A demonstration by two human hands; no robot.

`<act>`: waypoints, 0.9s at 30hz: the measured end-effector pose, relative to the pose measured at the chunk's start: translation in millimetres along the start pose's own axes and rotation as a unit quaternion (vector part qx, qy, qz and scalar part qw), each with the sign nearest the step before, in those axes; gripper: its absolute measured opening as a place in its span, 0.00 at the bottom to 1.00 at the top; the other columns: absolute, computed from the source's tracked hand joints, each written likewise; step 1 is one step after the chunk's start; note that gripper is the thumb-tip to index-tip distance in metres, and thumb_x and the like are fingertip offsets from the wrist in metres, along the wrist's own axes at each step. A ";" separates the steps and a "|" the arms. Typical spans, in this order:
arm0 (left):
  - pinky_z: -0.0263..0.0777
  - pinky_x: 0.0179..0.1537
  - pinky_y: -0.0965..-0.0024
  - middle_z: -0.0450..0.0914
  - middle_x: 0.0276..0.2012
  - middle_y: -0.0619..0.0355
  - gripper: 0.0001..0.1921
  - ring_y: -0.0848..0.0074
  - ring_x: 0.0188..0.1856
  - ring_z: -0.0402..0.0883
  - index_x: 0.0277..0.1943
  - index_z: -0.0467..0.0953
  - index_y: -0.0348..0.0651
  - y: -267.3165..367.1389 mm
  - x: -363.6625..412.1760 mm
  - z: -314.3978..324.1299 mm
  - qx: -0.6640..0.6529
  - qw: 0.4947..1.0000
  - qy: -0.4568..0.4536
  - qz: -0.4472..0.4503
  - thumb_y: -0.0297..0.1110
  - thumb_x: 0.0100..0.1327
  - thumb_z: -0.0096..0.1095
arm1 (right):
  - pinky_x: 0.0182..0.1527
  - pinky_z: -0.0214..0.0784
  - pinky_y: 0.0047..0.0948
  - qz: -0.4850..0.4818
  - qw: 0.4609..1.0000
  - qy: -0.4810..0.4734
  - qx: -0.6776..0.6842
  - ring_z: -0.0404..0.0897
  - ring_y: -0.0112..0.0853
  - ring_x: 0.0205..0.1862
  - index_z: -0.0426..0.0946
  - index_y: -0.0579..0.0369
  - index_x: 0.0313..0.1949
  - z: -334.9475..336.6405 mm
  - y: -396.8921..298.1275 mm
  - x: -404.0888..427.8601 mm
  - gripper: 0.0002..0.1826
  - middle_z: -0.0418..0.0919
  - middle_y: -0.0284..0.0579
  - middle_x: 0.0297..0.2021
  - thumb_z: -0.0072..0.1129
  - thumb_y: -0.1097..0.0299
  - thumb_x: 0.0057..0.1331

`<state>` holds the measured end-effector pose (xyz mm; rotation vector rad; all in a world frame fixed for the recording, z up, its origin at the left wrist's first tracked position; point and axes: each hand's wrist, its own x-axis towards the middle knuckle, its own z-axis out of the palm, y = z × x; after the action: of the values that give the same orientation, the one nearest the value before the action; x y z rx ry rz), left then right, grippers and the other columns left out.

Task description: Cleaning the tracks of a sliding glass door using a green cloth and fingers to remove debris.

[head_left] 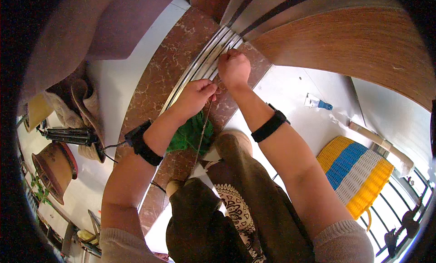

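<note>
My left hand (199,96) is above the metal door track (190,72) set in a brown stone threshold (153,82). Its thumb and fingers are pinched on a thin dark strip (201,140) that hangs down towards my knees. Farther up the track is my right hand (234,67), its fingers curled close to the rails; something small may be at its fingertips, but I cannot tell what. A green cloth (190,135) lies on the stone below my left hand, behind the strip.
A scraper with a blue handle (323,105) lies on the pale floor at the right, near a striped woven basket (354,174) and a long roll (381,142). Wooden door panel (327,41) at upper right. A clay pot (54,167) and a folded black tripod (69,135) are at the left.
</note>
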<state>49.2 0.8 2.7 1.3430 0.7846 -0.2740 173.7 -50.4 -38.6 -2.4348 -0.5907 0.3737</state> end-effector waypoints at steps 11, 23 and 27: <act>0.55 0.21 0.83 0.66 0.20 0.67 0.09 0.87 0.19 0.60 0.29 0.68 0.43 2.4 1.4 -0.2 -0.086 0.996 0.008 0.001 0.36 0.62 0.46 | 0.31 0.67 0.42 -0.028 0.998 0.042 -0.023 0.73 0.50 0.26 0.72 0.60 0.20 10.3 -5.5 5.4 0.10 0.73 0.57 0.20 0.46 0.67 0.51; 0.56 0.21 0.82 0.67 0.21 0.67 0.06 0.87 0.20 0.60 0.34 0.68 0.44 -11.4 17.3 -11.9 -0.082 0.996 -0.008 -0.030 0.34 0.62 0.44 | 0.28 0.66 0.41 0.090 0.991 0.103 0.014 0.73 0.50 0.23 0.71 0.58 0.18 22.0 -17.1 5.1 0.09 0.73 0.55 0.18 0.48 0.67 0.50; 0.56 0.24 0.80 0.66 0.21 0.66 0.09 0.84 0.22 0.60 0.33 0.68 0.41 -8.8 10.5 0.2 -0.061 0.998 0.019 -0.006 0.35 0.63 0.42 | 0.27 0.67 0.40 0.023 0.995 0.092 0.011 0.73 0.49 0.22 0.71 0.57 0.18 11.5 -14.6 0.4 0.08 0.73 0.54 0.18 0.49 0.68 0.50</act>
<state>51.6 1.2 -10.8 1.2317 0.8300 -0.2073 164.8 -34.1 -38.7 -2.4320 -0.4488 0.1703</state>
